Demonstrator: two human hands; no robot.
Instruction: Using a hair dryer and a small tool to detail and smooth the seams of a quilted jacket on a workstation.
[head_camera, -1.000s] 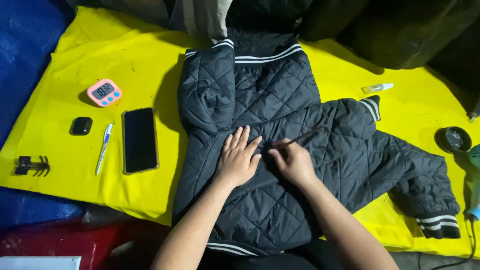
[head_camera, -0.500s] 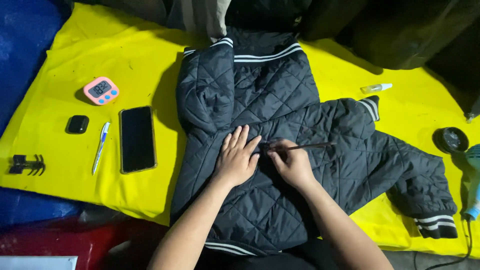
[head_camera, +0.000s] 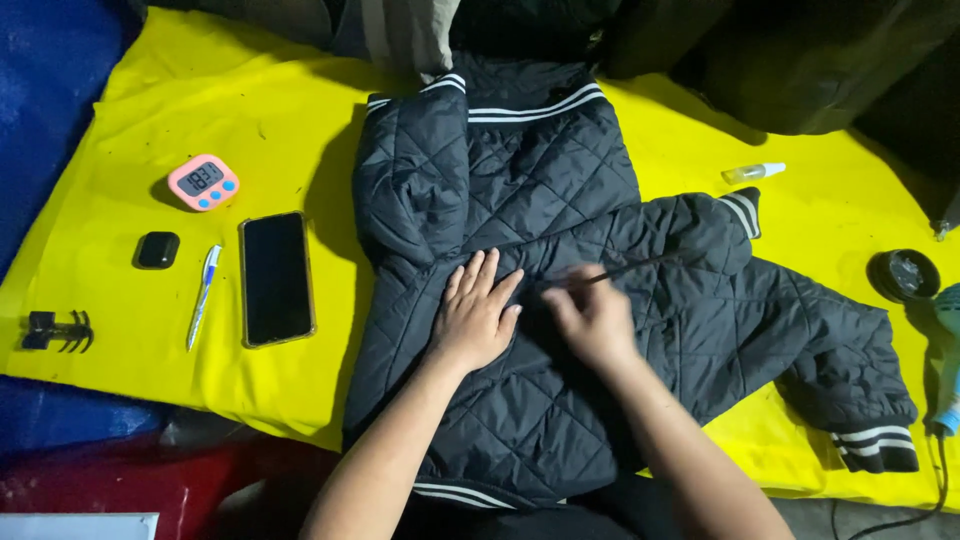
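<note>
A black quilted jacket with white-striped cuffs and collar lies spread on a yellow cloth. My left hand rests flat on the jacket's middle, fingers spread. Just to its right, my right hand grips a thin dark stick-like tool that points up and right across the fabric. One sleeve is folded across the body; the other sleeve trails toward the lower right.
Left of the jacket lie a dark phone, a pen, a small black case, a pink timer and a black clip. A small bottle, a round black tin and a light-blue corded tool sit to the right.
My right hand has shifted slightly and the thin tool has tilted, its tip swinging to the right. My left hand stays flat on the jacket.
</note>
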